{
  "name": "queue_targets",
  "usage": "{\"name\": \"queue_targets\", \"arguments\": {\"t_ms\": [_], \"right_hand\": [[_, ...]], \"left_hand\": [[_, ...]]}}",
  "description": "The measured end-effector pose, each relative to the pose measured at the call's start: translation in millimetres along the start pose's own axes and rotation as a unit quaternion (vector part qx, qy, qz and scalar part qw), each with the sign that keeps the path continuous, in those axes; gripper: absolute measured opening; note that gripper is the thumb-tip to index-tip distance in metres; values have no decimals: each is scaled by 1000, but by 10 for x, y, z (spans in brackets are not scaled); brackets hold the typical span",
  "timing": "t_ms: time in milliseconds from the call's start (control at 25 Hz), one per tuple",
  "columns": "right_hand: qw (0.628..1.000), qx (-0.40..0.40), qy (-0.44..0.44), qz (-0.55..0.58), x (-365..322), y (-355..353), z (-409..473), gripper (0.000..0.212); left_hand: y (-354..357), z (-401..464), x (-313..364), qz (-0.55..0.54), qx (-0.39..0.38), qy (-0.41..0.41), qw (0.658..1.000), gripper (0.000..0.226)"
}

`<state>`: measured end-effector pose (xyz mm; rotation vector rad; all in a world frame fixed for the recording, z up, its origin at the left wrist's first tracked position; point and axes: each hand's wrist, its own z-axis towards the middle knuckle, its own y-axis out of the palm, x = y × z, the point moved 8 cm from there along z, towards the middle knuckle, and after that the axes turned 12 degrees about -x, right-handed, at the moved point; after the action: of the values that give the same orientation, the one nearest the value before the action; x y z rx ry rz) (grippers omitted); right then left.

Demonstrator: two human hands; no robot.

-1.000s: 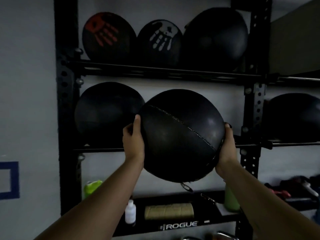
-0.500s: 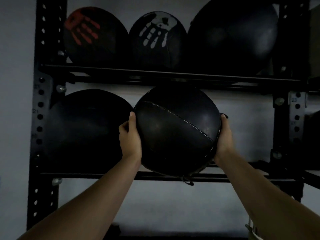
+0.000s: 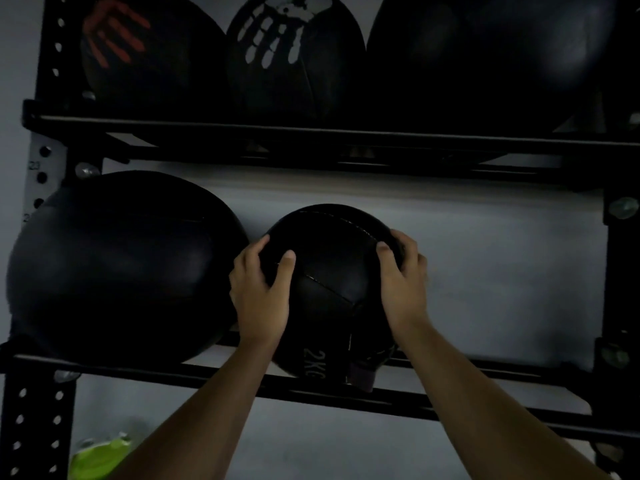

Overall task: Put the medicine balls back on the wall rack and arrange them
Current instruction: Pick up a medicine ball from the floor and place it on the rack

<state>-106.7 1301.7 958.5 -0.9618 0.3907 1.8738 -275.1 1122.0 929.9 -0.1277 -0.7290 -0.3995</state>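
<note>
A black stitched medicine ball point(image 3: 332, 271) marked "2KG" rests on the middle rails of the black wall rack point(image 3: 450, 400). My left hand point(image 3: 259, 296) grips its left side and my right hand point(image 3: 401, 282) grips its upper right side. A bigger black ball point(image 3: 121, 265) sits on the same rails right beside it on the left. On the shelf above stand a ball with a red handprint point(image 3: 138, 53), a ball with a white handprint point(image 3: 294, 57) and a large plain black ball point(image 3: 485, 60).
The rack's perforated upright point(image 3: 38, 424) runs down the left and another upright point(image 3: 620, 271) stands at the right. A grey wall shows behind an open stretch of rail to the right of the held ball. A lime-green object point(image 3: 100, 459) lies low at the left.
I have carried the ball forward and down onto the middle rails, beside the big ball. It has turned so the "2KG" mark faces me, and my hands have shifted onto its front.
</note>
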Motion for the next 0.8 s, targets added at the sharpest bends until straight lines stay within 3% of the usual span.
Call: {"name": "queue_targets", "arguments": {"t_ms": [80, 160, 320, 440, 560, 800], "right_hand": [[1000, 10, -6, -17, 0, -16, -21, 62], [1000, 4, -18, -24, 19, -52, -37, 53], [999, -35, -17, -36, 0, -93, -60, 52], [989, -73, 2, -125, -84, -129, -120, 58], [974, -80, 0, -211, -447, -270, -77, 54], [972, -8, -58, -229, -1442, -896, 80, 37]], "left_hand": [[30, -25, 18, 28, 19, 12, 999, 60], [31, -45, 27, 36, 22, 16, 999, 64], [11, -70, 72, 68, -11, 2, 998, 55], [-51, -9, 189, 135, -49, -17, 990, 53], [-102, 224, 543, 157, -90, -8, 983, 44], [206, 495, 1687, 163, -124, 99, 974, 32]]}}
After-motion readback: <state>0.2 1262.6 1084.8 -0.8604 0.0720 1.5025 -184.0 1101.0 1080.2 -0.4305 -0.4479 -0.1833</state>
